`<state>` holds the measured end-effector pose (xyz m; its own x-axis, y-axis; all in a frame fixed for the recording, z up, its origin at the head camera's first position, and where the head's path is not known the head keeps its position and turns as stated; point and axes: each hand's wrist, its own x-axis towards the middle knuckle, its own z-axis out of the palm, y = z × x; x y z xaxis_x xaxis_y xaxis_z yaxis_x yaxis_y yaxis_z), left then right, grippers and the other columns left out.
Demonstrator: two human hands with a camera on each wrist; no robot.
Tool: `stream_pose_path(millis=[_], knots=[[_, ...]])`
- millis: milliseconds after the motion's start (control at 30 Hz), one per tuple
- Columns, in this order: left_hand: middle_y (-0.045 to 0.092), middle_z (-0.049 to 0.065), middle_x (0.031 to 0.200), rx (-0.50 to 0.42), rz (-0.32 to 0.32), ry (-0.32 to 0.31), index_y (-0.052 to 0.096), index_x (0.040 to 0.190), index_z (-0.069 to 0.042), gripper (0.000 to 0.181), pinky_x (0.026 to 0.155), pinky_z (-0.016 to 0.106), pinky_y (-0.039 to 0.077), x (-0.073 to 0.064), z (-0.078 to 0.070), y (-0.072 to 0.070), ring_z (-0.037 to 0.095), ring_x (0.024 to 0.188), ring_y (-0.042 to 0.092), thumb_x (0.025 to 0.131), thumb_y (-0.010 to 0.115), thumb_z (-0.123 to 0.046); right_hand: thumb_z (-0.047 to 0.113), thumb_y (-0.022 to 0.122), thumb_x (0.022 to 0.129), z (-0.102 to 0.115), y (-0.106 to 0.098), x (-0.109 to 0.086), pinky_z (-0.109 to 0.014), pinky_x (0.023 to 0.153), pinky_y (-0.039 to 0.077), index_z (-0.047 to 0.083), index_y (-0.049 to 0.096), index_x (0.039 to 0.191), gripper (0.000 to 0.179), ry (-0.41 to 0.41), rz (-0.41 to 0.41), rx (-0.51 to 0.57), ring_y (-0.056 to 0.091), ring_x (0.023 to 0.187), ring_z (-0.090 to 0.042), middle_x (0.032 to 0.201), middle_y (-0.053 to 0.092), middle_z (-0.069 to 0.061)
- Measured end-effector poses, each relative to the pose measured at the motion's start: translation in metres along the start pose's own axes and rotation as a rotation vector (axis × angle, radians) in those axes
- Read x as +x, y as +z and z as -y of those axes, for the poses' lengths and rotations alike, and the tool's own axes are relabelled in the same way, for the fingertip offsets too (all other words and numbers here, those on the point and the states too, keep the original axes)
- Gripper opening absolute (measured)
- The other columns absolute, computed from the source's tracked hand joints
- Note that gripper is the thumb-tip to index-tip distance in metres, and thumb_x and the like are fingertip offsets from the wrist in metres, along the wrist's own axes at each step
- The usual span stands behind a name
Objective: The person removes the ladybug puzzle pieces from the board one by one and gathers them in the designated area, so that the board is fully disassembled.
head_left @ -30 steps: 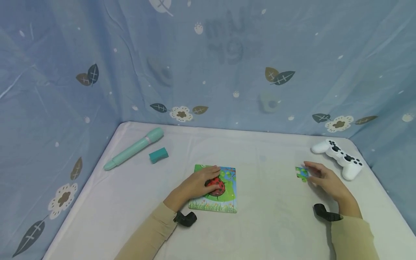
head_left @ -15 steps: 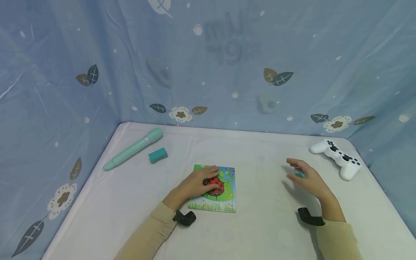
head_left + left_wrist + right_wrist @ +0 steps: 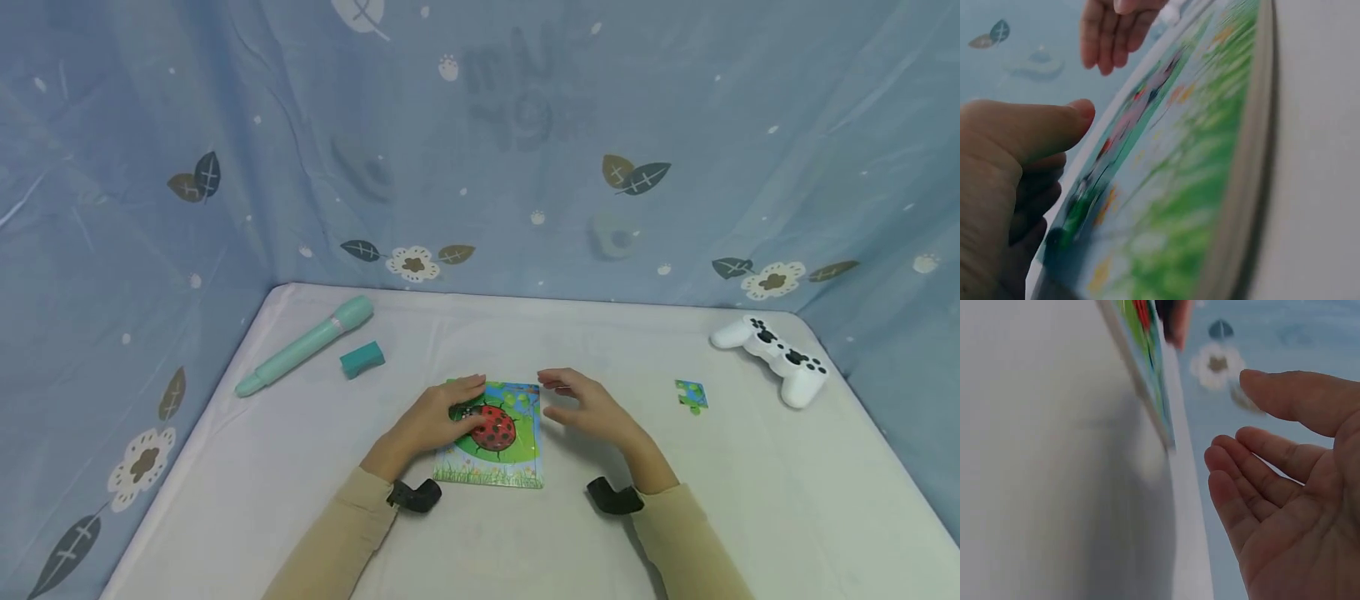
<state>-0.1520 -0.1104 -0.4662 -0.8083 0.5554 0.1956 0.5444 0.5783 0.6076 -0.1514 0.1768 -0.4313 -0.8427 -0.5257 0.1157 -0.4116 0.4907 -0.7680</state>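
A jigsaw puzzle [image 3: 517, 454] with a red ladybug on green grass lies on the white table. Over its left half is my left hand [image 3: 427, 421], thumb and fingers loosely spread; in the left wrist view the thumb stands apart from the puzzle's face. My right hand [image 3: 592, 408] hovers at the puzzle's right edge, fingers pointing left with nothing between them. In the right wrist view, a gap shows between that hand's palm [image 3: 1297, 537] and the puzzle's thick edge [image 3: 1138, 381]. A loose puzzle piece [image 3: 692, 395], blue and green, lies farther right.
A mint-green microphone-shaped stick [image 3: 307, 343] and a teal block [image 3: 362, 360] lie at the back left. At the back right is a white game controller [image 3: 772, 354]. Blue patterned cloth [image 3: 510, 167] rises behind the table and along its sides.
My right hand has left the loose puzzle piece and swung left to the puzzle's right edge. The piece stays on the table. My left hand has shifted slightly left over the puzzle.
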Motion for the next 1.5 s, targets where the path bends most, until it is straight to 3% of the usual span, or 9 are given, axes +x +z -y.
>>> stream_pose_path(millis=[267,433,667,900,1167,1500], knots=[[0.048,0.004,0.143,0.048,0.006,0.012,0.055,0.134,-0.009,0.056,0.109,0.040,0.039,-0.008,0.007,-0.004,0.023,0.132,0.045,0.088,0.066,-0.037,0.015,0.068,0.088,0.013,0.030,0.020,-0.048,0.100,0.046,-0.003,0.049,0.132,0.051,0.019,0.039,0.022,0.056,0.118,-0.033,0.129,0.057,-0.018],[0.049,0.006,0.142,0.112,0.029,0.013,0.055,0.134,-0.008,0.057,0.110,0.040,0.038,-0.018,0.007,-0.004,0.024,0.133,0.044,0.087,0.067,-0.039,0.017,0.070,0.086,0.013,0.046,0.020,-0.045,0.096,0.049,-0.001,0.053,0.128,0.049,0.035,-0.011,-0.042,0.058,0.112,-0.028,0.123,0.059,-0.014],[0.049,0.007,0.143,0.129,0.022,0.017,0.054,0.134,-0.006,0.058,0.110,0.039,0.038,-0.020,0.006,-0.006,0.024,0.133,0.044,0.087,0.067,-0.037,0.019,0.071,0.085,0.016,0.062,0.022,-0.042,0.089,0.048,0.000,0.055,0.126,0.047,0.043,-0.095,-0.163,0.053,0.102,-0.021,0.112,0.058,-0.008],[0.048,0.007,0.143,0.132,0.042,0.015,0.052,0.136,-0.006,0.059,0.110,0.039,0.039,-0.017,0.006,-0.007,0.025,0.133,0.044,0.088,0.066,-0.038,0.019,0.072,0.085,0.018,0.070,0.023,-0.037,0.081,0.045,0.001,0.054,0.128,0.050,0.069,-0.137,-0.220,0.046,0.096,-0.018,0.107,0.054,-0.006],[0.048,0.008,0.143,0.125,0.041,0.009,0.051,0.137,-0.007,0.061,0.110,0.040,0.039,-0.017,0.008,-0.010,0.026,0.133,0.044,0.088,0.066,-0.039,0.018,0.075,0.082,0.019,0.073,0.028,-0.037,0.082,0.044,0.002,0.055,0.128,0.053,0.125,-0.142,-0.160,0.045,0.097,-0.020,0.107,0.053,-0.007],[0.046,0.006,0.145,0.121,0.039,-0.002,0.051,0.137,-0.007,0.062,0.111,0.039,0.037,-0.018,0.009,-0.006,0.024,0.135,0.042,0.088,0.065,-0.042,0.013,0.075,0.081,0.018,0.073,0.027,-0.040,0.084,0.042,0.004,0.055,0.124,0.048,0.106,-0.150,-0.111,0.044,0.100,-0.023,0.110,0.052,-0.009]])
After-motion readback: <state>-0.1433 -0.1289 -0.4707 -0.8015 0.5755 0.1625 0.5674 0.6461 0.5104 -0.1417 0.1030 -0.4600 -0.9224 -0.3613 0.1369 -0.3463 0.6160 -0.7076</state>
